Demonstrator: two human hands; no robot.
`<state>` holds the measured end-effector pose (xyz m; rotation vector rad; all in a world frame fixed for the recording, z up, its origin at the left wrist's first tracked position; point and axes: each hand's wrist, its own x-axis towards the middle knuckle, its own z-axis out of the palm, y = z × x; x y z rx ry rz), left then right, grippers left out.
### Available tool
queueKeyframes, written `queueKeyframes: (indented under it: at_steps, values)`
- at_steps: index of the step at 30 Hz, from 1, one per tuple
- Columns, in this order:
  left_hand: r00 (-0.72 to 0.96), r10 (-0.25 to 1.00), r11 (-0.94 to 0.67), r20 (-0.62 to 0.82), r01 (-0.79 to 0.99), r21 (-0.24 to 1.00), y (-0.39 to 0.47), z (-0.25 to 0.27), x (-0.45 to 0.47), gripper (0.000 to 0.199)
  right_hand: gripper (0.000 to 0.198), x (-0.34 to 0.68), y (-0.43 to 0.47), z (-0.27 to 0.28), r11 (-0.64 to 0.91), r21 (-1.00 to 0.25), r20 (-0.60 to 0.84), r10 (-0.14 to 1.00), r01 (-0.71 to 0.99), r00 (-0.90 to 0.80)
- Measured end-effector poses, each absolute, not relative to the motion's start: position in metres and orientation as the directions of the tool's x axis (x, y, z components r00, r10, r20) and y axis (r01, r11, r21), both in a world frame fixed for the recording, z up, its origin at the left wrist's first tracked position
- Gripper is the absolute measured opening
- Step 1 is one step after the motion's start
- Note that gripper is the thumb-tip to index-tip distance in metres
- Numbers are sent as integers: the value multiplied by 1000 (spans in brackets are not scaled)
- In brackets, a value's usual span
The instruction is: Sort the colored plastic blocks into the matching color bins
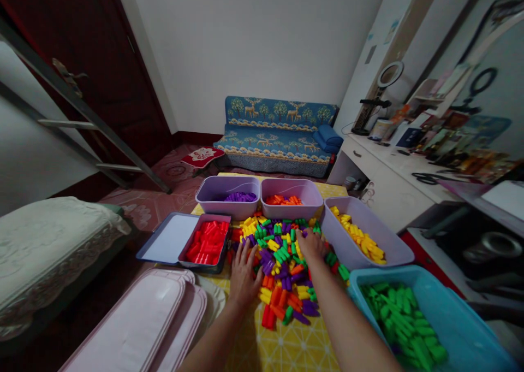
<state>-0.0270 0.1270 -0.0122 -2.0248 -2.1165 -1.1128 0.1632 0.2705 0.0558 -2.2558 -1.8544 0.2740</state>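
A mixed pile of plastic toy building pieces [282, 254] in purple, green, yellow, orange and red covers the middle of the table. My left hand [244, 273] rests on the pile's left side, fingers spread and holding nothing. On the right, my right hand [311, 247] reaches into the pile with its fingers apart; a purple piece lies by its fingertips, which are partly hidden. Red pieces [208, 242] fill a dark-edged case just left of my left hand. Close to my right hand stands a lilac bin [382, 235] with yellow pieces.
Lilac bins with purple pieces [239, 197] and orange pieces [282, 200] line the far edge. A blue bin [458, 312] holding green pieces stands front right. Pale pink lids [135, 317] lie front left. Beyond are a sofa [278, 137], a ladder [94, 120] and a dressing table [393, 164].
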Motion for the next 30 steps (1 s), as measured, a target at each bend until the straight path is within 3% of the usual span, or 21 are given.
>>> queueKeyframes:
  at_steps: [8,12,14,18,30]
  values:
    - [-165,864,-93,475,876,474,127,-13,-28,56,57,145,244,68,-62,-314,122,987,948,105]
    - [-163,870,-88,465,877,472,127,-14,-27,55,42,153,267,65,-11,-310,209,975,951,79]
    - [-162,874,-86,458,877,473,127,-13,-27,57,38,157,281,61,52,-304,195,981,951,9]
    - [-154,874,-100,461,871,481,127,-12,-27,60,54,157,296,53,111,-274,134,988,955,-76]
    - [-158,871,-97,466,873,478,127,-11,-27,58,37,155,280,48,10,-170,59,998,985,0]
